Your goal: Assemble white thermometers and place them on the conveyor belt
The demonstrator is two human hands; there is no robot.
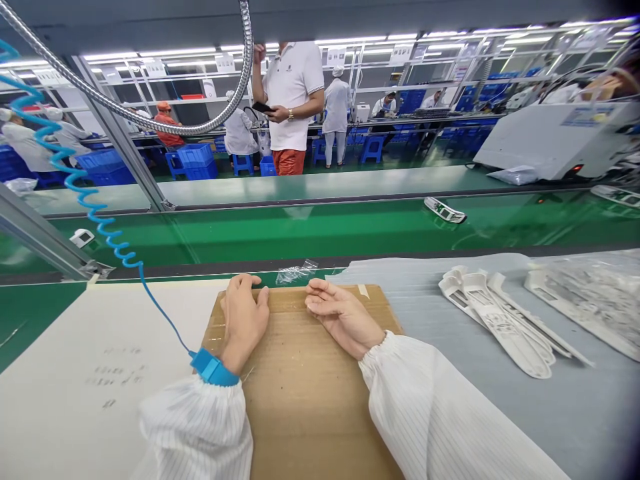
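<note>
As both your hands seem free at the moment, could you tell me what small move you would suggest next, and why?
I'd suggest the right hand reach for the nearest white plastic part on the grey mat, since that hand lies closest to the pile, and it and the left hand rest empty on the cardboard sheet.

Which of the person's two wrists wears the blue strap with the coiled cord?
The left wrist: its blue strap trails a blue coiled cord. The right wrist has none.
</note>
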